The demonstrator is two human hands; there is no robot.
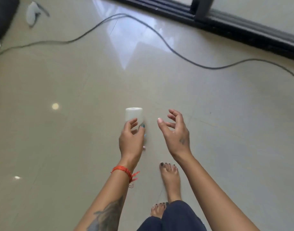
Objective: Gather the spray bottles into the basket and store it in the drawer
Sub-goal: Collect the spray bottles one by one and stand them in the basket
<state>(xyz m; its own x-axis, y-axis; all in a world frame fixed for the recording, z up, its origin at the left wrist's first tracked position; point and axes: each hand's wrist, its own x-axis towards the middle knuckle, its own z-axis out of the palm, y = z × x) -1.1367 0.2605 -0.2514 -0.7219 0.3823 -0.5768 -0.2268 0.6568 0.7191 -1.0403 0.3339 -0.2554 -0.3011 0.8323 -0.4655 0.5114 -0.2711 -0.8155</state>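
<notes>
Above the tiled floor (59,147), the left hand (131,139) grips a white bottle (134,115), right hand (175,132) beside it loosely spread.

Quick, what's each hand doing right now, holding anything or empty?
Left hand: holds a white bottle, fingers curled round its lower part.
Right hand: open, fingers loosely curved, holding nothing.

Floor (76,139) — glossy beige tile, window glare at centre top. A dark cable (159,33) snakes across it. White crumpled item (32,13) top left, blurred — identity unclear. Two bare feet (169,179) stand on it.
</notes>
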